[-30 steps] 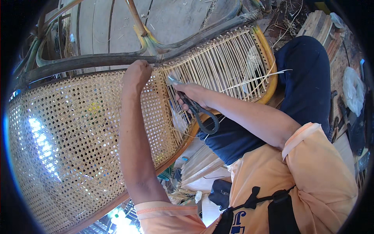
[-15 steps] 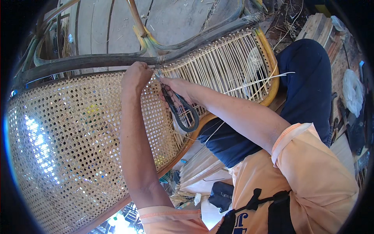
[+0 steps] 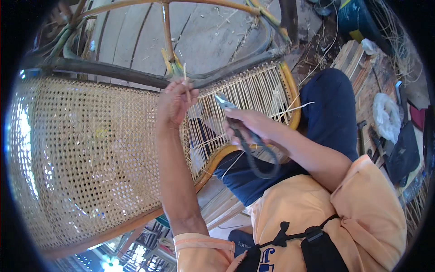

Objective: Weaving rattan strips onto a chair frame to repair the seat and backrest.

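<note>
Head view, looking down. Left hand [image 3: 174,102] raised over the woven cane panel [image 3: 86,154]; its grip is pinched closed on a thin cane strand [image 3: 186,79] that stands up from the fingers. Right hand [image 3: 253,124] sits just right of the left, apart from it; its grip is wrapped closed around dark-handled shears [image 3: 244,136], blades pointing up-left toward the left hand, handle loops hanging below the fist. Under both grips: the unfinished stretch of panel with only parallel strands [image 3: 253,90]. Finished lattice lies left of the left grip. Curved chair frame [image 3: 226,152] runs below the right grip. Loose strand [image 3: 297,107] right of it.
</note>
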Tool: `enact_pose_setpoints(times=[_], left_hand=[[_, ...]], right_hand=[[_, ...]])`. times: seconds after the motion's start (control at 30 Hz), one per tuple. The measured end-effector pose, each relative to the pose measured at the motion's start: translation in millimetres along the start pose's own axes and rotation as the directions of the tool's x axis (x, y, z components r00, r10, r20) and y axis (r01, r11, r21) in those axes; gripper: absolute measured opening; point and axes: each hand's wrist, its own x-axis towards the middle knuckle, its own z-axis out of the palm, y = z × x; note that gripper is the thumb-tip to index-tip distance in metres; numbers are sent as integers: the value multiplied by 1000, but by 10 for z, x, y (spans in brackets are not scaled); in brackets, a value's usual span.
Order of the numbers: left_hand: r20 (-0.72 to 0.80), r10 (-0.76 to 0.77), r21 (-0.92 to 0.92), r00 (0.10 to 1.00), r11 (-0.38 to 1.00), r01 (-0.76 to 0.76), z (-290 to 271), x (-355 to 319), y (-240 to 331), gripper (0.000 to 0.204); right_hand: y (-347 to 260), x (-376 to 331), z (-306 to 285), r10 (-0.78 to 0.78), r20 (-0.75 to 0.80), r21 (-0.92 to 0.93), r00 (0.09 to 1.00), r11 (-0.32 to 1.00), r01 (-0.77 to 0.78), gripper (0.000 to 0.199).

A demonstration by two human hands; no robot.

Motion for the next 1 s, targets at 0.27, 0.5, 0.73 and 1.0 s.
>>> enact_pose_setpoints(times=[0.27,0.5,0.73,1.0], left_hand=[[-91,-5,-131,996,991,-7,65,-903,-649,13],[-133,-226,-67,965,974,218,-468,-2584,-1941,9],[-474,-381,-135,794,922,362,-465,-4204,-3706,12],[-411,-574,-313,708,818,482,440,-4886,-4698,18]], right_hand=[[-398,-1933,-154,-172,-286,-457,943,889,23,35],[6,-3455,-1109,-274,-702,-485,657,859,-160,39],[424,-3745,-2131,-249,-771,-628,586,148,-764,37],[342,-3202,-2027,-197,-611,-756,767,-142,-639,38]])
